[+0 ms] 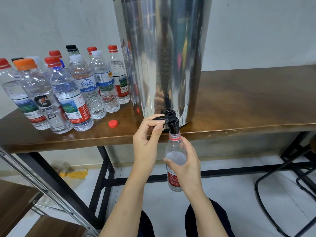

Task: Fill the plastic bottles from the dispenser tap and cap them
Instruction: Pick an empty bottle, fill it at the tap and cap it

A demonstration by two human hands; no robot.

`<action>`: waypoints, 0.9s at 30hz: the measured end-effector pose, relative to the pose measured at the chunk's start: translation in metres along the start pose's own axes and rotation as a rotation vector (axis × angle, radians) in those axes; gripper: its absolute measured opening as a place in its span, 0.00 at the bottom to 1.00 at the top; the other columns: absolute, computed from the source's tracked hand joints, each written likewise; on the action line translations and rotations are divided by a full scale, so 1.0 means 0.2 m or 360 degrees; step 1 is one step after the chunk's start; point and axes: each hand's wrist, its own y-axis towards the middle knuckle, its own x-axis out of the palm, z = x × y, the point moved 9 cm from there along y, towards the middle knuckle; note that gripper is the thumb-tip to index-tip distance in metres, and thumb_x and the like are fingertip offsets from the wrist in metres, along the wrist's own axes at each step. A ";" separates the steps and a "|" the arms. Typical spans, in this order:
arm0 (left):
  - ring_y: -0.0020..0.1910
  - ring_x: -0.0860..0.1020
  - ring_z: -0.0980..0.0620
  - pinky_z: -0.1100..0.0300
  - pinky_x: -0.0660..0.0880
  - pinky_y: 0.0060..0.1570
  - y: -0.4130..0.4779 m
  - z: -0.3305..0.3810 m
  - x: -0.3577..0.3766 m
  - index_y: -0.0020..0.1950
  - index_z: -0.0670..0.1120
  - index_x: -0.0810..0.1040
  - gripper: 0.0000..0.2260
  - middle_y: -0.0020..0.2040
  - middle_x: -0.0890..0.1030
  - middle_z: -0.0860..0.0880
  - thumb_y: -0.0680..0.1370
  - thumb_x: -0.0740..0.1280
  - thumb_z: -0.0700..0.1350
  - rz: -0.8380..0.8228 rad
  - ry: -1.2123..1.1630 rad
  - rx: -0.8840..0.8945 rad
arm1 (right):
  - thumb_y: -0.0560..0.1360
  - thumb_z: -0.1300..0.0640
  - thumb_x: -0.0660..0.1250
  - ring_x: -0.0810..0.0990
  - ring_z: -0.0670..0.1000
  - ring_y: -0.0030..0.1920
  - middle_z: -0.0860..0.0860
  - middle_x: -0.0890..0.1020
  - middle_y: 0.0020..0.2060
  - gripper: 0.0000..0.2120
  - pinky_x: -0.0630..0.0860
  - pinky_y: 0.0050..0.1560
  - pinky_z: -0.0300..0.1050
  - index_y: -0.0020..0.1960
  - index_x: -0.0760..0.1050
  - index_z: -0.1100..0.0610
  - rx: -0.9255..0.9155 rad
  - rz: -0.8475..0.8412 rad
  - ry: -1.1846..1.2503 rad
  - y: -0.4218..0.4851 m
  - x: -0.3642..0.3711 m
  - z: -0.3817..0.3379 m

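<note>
Black tap lever pinched by left hand; uncapped bottle gripped by right hand, held at 6 o'clock of spout.

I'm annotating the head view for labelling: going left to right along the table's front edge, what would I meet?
Capped bottles → loose red cap → left hand pinching the tap lever → bottle under the tap.

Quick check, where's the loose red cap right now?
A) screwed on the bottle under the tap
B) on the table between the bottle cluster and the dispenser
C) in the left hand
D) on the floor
B: the red cap lies on the table beside the dispenser; the bottle under the tap is uncapped.
</note>
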 end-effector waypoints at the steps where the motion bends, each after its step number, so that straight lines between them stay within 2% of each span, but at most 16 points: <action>1: 0.54 0.80 0.50 0.56 0.76 0.57 0.00 0.00 0.00 0.47 0.50 0.80 0.06 0.55 0.82 0.58 0.77 0.66 0.50 -0.0004 -0.0005 -0.0002 | 0.67 0.58 0.79 0.66 0.26 0.60 0.27 0.69 0.59 0.39 0.66 0.66 0.40 0.62 0.61 0.28 -0.0002 0.0003 -0.0002 0.00 0.00 0.00; 9: 0.53 0.80 0.49 0.56 0.76 0.56 0.00 0.00 -0.01 0.48 0.51 0.81 0.06 0.55 0.82 0.58 0.77 0.66 0.50 0.0007 -0.0002 0.0004 | 0.67 0.58 0.80 0.68 0.39 0.65 0.28 0.69 0.59 0.39 0.68 0.69 0.45 0.64 0.62 0.30 0.0004 -0.0005 -0.0030 0.00 0.00 0.00; 12: 0.54 0.80 0.51 0.57 0.76 0.55 0.01 0.01 -0.01 0.49 0.50 0.81 0.06 0.55 0.83 0.58 0.77 0.66 0.50 0.0005 0.0000 0.0007 | 0.67 0.58 0.79 0.68 0.38 0.64 0.29 0.69 0.60 0.39 0.68 0.68 0.45 0.62 0.61 0.28 -0.0010 -0.0002 -0.0023 0.00 0.01 -0.01; 21: 0.54 0.80 0.51 0.57 0.76 0.56 0.01 0.00 -0.01 0.48 0.50 0.81 0.06 0.55 0.82 0.57 0.77 0.66 0.50 0.0008 0.0002 0.0002 | 0.67 0.57 0.79 0.66 0.27 0.60 0.27 0.68 0.58 0.39 0.68 0.67 0.43 0.62 0.61 0.28 -0.0001 0.0004 -0.0005 0.00 0.01 0.00; 27: 0.54 0.80 0.52 0.57 0.76 0.56 0.01 -0.01 -0.02 0.48 0.49 0.81 0.06 0.55 0.82 0.57 0.77 0.66 0.49 0.0010 0.0003 -0.0005 | 0.67 0.58 0.79 0.69 0.37 0.62 0.29 0.69 0.59 0.39 0.69 0.68 0.46 0.63 0.61 0.29 -0.0004 -0.0002 -0.0014 0.00 0.01 -0.01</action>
